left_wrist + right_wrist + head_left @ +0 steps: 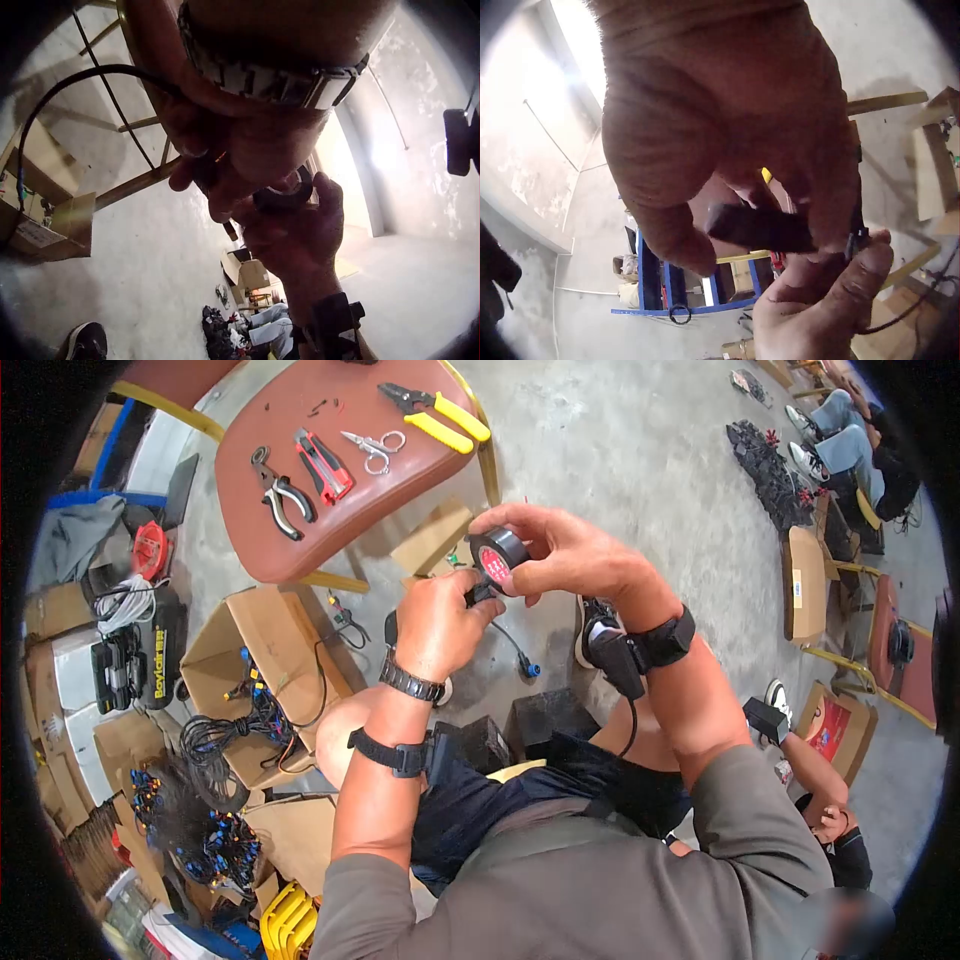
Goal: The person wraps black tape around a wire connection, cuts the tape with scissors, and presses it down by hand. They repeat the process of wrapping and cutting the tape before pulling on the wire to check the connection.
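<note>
A roll of black tape [493, 557] with a red and white label is gripped by the right hand [575, 555], thumb on one side and fingers round the other. Just below and left of it, the left hand [437, 622] pinches a dark cable piece [482, 595], and a thin cable with a blue-ringed connector [527, 665] hangs beneath. In the left wrist view the tape roll [283, 196] is close against the left hand's fingertips. The right wrist view shows the roll edge-on [761, 229], near the left hand [825, 300].
A red-brown chair seat [250, 540] holds pliers [283, 493], a red cutter [323, 467], scissors [374, 450] and yellow-handled strippers [435, 415]. Cardboard boxes [265, 660] and bundled cables [235, 730] lie at the left. Other people sit at the right.
</note>
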A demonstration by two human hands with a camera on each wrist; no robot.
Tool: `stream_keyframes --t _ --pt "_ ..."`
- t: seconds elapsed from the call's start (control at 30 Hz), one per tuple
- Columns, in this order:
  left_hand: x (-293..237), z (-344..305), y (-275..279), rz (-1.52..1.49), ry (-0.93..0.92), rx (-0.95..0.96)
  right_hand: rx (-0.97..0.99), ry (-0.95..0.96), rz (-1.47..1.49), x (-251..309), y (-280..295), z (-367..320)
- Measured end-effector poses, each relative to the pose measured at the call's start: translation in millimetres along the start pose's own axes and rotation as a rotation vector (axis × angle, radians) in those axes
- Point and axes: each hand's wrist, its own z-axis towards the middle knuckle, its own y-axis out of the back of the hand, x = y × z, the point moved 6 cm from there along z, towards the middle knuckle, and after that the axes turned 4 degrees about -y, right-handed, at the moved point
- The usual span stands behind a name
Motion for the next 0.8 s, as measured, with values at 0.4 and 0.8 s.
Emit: stream_keyframes --t 0.4,0.8 --pt "-6.0 -9.3 -24.8 -0.091 -0.175 0.262 0.0 -0.085 -0.744 4.9 16.0 2.4" --pt "-4.7 -18.1 -27.5 -0.352 -0.069 0.327 0.054 0.0 -0.605 0.6 19.7 3.1"
